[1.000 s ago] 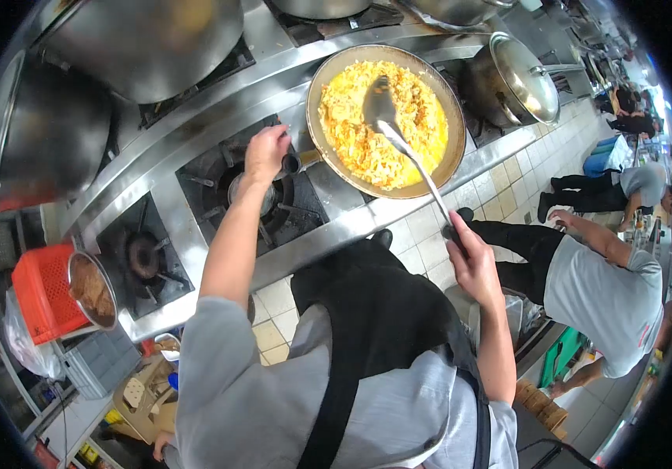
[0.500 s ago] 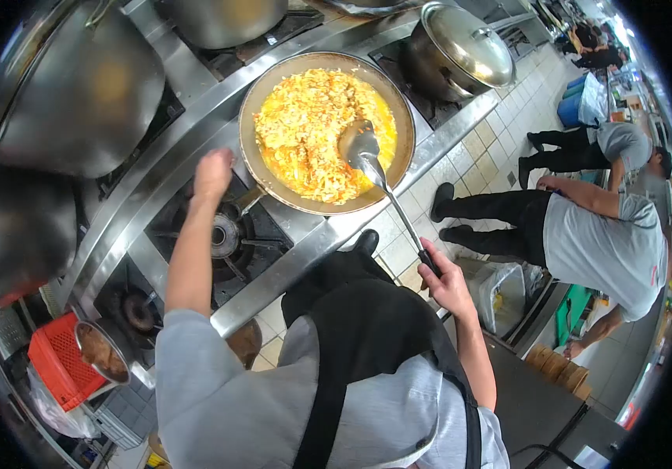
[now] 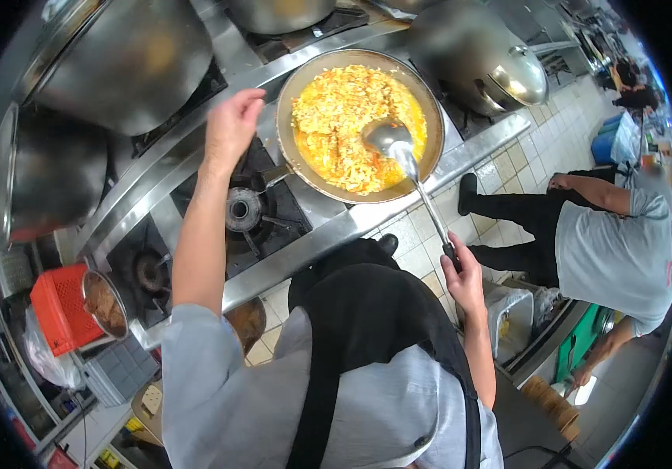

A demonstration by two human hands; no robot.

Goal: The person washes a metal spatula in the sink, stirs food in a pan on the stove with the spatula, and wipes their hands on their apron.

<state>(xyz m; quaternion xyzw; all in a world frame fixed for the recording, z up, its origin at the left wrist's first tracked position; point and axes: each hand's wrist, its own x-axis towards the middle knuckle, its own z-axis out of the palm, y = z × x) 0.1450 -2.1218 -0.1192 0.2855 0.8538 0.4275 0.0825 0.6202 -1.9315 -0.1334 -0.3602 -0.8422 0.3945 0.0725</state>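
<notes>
1. The metal spoon with a black handle (image 3: 390, 139) has shifted from mid-pan to the near right part of the yellow-orange chopped food (image 3: 344, 109). The left hand (image 3: 230, 129) has moved away from the pan's handle (image 3: 277, 173), so only the right hand (image 3: 466, 281) appears to be working the food.
2. The right hand's fingers are closed round the spoon's black grip. The left hand holds nothing visible; its fingers are loosely bent, slightly parted from the thumb, near the pan's left rim.
3. The wide, round, light-rimmed metal pan (image 3: 283, 148) holds the food on the steel stove (image 3: 328, 234). Its handle points left, towards an uncovered black burner (image 3: 242, 209).
4. Large steel pots (image 3: 144, 66) stand far left; a glossy lidded pot (image 3: 519, 74) is to the right. A red plastic basket (image 3: 62, 309) and a metal bowl of brown food (image 3: 105, 303) are near left.
5. Beyond the pale tiled floor (image 3: 406, 234), a person in a grey shirt (image 3: 609, 250) reaches beside a green board (image 3: 578, 336).
</notes>
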